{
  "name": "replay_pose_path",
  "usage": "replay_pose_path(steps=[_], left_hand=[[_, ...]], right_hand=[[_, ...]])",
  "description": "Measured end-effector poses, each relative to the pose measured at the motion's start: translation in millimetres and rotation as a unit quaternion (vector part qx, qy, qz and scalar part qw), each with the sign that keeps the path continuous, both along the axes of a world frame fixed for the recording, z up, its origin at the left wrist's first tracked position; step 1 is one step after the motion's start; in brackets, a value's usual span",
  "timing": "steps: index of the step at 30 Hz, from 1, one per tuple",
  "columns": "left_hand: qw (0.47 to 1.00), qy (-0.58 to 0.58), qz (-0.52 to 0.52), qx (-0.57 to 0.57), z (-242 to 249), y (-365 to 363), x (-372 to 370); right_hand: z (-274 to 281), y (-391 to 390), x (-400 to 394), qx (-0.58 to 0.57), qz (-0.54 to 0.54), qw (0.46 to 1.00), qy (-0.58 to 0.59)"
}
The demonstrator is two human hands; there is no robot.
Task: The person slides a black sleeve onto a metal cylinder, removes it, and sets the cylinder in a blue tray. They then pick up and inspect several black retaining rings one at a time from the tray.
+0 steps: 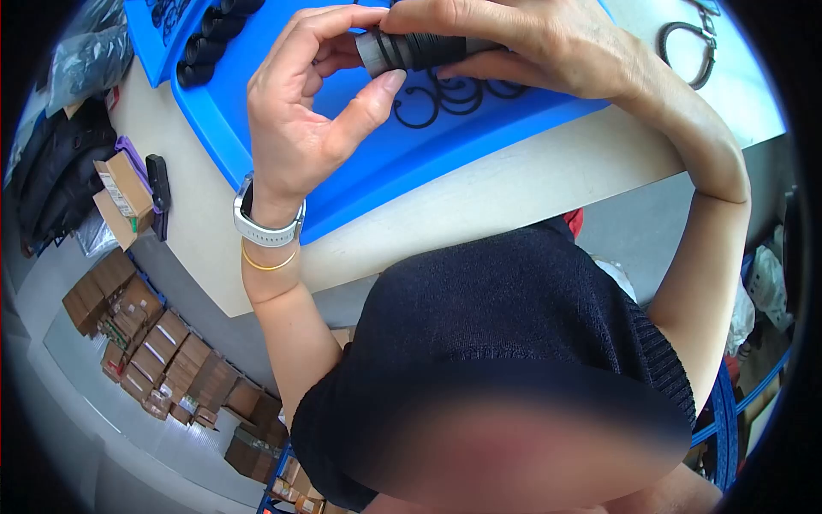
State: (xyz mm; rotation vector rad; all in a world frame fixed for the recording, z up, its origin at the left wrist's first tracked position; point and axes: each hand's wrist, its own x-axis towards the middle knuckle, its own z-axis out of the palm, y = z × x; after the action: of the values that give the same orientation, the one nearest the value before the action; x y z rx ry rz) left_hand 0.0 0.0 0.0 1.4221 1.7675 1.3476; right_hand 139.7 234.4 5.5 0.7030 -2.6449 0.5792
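A black ribbed cylindrical part (pixel 421 51) with a grey end lies sideways between my two hands above a blue tray. My left hand (pixel 317 111), with a white watch at the wrist, curls its thumb and fingers around the grey end. From the other side, my right hand (pixel 548 43) grips the black body and hides its far end. Several black open rings (pixel 417 108) lie in the blue tray (pixel 342 210) just below the part.
More black cylindrical parts (pixel 202 47) stand in a row at the tray's left, near a smaller blue tray (pixel 147 43). A black cord loop (pixel 704 60) lies on the pale table (pixel 205 265) at right. Left of the table are a small opened carton (pixel 124 201) and stacked cardboard boxes (pixel 175 355).
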Motion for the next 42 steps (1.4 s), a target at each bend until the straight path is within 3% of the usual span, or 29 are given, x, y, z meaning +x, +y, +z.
replay_pose_path(steps=[5, 27, 33, 35, 42], left_hand=[[1.000, 0.018, -0.001, 0.009, 2, 1, 1], [1.000, 0.019, 0.009, 0.008, 0, 5, 7], [1.000, 0.028, 0.012, 0.008, 0, 3, 7], [0.999, 0.026, 0.018, 0.005, -1, 3, 7], [0.999, 0.049, 0.006, 0.005, 1, 4, 6]], right_hand=[[-5, 1, -3, -0.075, 0.013, 0.997, -0.024], [1, -1, 0, -0.096, 0.011, 0.993, -0.067], [-10, 1, -2, -0.091, 0.026, 0.995, -0.035], [-19, 2, -2, -0.115, 0.032, 0.992, 0.032], [-8, 1, -1, -0.080, 0.032, 0.996, 0.007]])
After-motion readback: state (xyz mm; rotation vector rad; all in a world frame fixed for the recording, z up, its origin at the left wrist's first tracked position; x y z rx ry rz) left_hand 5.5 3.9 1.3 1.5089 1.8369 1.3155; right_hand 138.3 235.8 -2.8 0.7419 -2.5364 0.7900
